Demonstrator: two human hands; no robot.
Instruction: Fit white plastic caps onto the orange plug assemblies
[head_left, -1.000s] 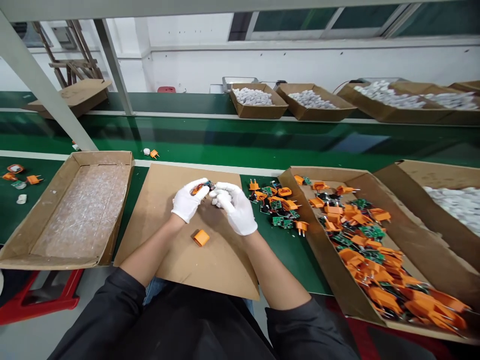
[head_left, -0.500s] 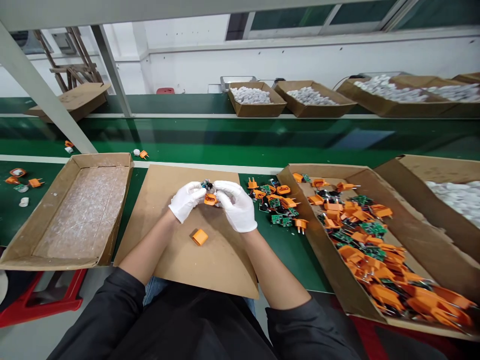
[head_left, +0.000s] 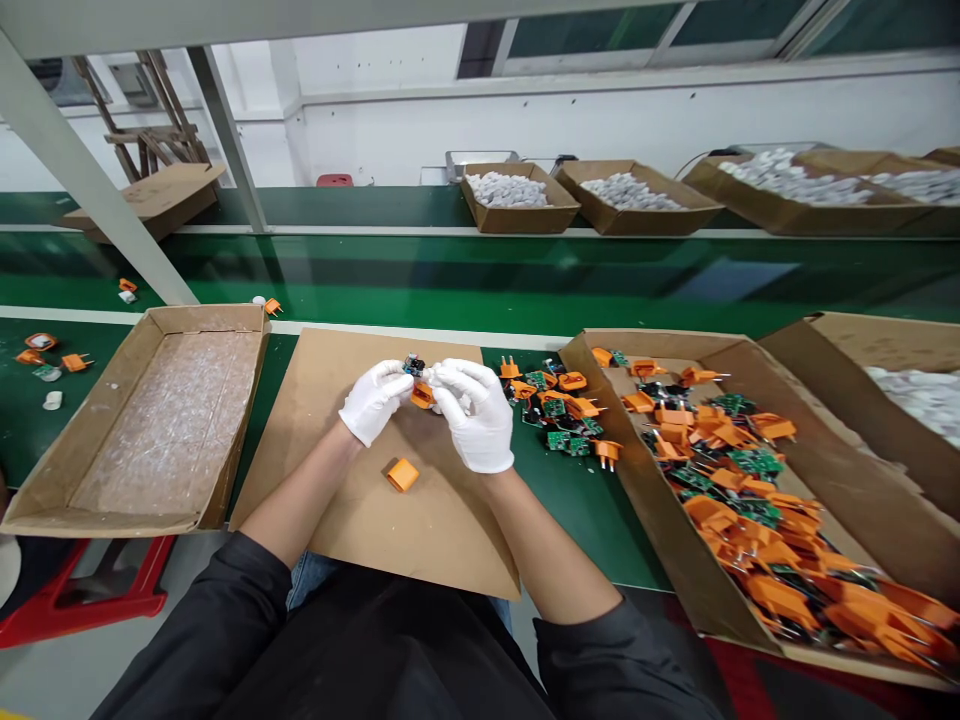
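Observation:
Both my hands wear white gloves and meet above the cardboard sheet (head_left: 330,500). My left hand (head_left: 373,402) is closed, its fingertips pinching a small circuit board (head_left: 412,365) with dark components. Just below the board, between the two hands, shows an orange plug housing (head_left: 422,396). My right hand (head_left: 478,412) is closed too, thumb and fingers pinched beside the board and housing. Something pale seems to be at its fingertips, but the glove hides what it is. Nearer to me, a loose orange shell (head_left: 403,475) lies on the sheet.
Orange plugs and green circuit boards (head_left: 559,408) lie piled right of the sheet. A cardboard box (head_left: 637,530) beyond holds many more. At left stands a shallow carton (head_left: 161,420) lined with clear plastic. Boxes of white parts (head_left: 517,215) line the back shelf.
My right fingers have shifted slightly and now pinch closer together beside the board. The orange housing looks a little more tilted. The whole view has shifted slightly.

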